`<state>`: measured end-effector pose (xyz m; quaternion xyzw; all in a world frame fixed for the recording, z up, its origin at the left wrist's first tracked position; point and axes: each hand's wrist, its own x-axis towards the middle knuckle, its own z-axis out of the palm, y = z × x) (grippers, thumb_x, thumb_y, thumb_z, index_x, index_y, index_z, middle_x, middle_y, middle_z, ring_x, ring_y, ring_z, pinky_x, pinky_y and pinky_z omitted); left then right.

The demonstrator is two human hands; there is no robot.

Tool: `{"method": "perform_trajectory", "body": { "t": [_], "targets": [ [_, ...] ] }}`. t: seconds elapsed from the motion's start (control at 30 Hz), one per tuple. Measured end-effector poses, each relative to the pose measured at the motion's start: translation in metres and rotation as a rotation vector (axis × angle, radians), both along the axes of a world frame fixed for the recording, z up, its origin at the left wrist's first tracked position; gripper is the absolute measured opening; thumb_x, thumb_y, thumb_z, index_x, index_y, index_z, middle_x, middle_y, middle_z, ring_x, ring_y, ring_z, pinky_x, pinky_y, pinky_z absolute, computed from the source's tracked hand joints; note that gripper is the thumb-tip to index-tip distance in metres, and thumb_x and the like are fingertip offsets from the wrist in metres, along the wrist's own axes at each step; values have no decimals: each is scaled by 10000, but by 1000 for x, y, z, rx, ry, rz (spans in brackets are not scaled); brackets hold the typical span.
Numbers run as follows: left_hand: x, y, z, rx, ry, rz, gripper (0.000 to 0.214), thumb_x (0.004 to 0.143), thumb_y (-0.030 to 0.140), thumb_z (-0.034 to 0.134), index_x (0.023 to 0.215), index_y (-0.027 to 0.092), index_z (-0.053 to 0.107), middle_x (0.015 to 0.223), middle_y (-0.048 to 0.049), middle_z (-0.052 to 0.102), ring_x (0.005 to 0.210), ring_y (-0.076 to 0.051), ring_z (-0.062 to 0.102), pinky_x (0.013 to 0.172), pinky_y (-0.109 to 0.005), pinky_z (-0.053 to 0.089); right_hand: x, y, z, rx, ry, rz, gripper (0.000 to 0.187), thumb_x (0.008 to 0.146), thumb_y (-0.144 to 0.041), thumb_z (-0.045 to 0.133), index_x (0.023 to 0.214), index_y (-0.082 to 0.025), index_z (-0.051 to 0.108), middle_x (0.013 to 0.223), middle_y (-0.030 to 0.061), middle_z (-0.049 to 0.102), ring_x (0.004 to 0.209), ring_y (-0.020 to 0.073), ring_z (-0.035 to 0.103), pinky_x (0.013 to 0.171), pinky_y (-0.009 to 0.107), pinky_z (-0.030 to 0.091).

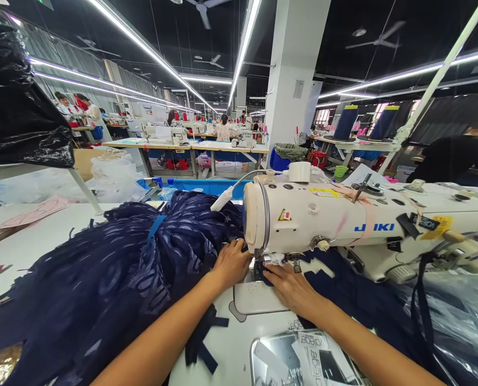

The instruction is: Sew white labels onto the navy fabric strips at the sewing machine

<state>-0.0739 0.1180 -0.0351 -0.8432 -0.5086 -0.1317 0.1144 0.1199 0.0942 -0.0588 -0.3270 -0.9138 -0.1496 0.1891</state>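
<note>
A white sewing machine (303, 214) stands in front of me, its needle end between my two hands. My left hand (233, 262) is left of the machine head, fingers curled at a bit of navy fabric and their tips partly hidden by the machine. Beside the presser foot, my right hand (289, 287) pinches the edge of a small navy fabric piece (258, 271) on the metal needle plate. To the left lies a large heap of navy lace garment pieces (142, 268), gathered with a blue tie (156, 228).
Loose navy strips (206, 338) lie near the front. A metal tray (258, 359) with printed labels sits below my right forearm. More navy fabric (355, 289) and clear plastic (460, 300) are at right. A black plastic-covered object (21, 102) hangs upper left.
</note>
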Motion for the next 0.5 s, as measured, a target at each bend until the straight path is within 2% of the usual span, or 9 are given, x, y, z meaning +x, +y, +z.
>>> {"method": "perform_trajectory", "body": {
  "t": [0.1,0.2,0.3,0.4,0.5],
  "targets": [
    [3,-5,3,-29,71,25,198,798,145,441,851,144,631,841,-118,540,852,-246,516,706,-360,411,7,5,7,38,-18,-29,376,767,-51,412,1055,-190,612,963,82,653,861,196,597,773,337,484],
    [5,-12,4,-73,131,59,194,790,139,447,848,70,618,826,-145,556,798,-258,537,686,-375,402,15,14,5,91,-38,-46,319,818,-105,406,1024,-203,629,823,81,667,761,208,610,740,377,484],
    [4,-16,3,-94,116,83,232,802,188,452,870,30,608,815,-155,565,763,-267,544,671,-387,396,25,25,-10,114,-55,1,247,853,-201,427,965,-204,647,797,90,663,684,212,611,692,401,496],
    [1,-18,1,-100,66,101,248,805,212,453,921,41,589,845,-144,564,790,-264,542,706,-391,388,39,38,-27,141,-120,61,320,852,-99,383,1013,-233,626,731,63,658,557,170,595,618,373,521],
    [-2,-18,-1,-96,19,115,249,802,213,451,936,52,586,866,-140,559,805,-262,533,724,-392,377,50,48,-38,110,-167,91,421,818,-20,353,1069,-260,591,736,41,659,565,162,603,601,349,541]
  ]
}}
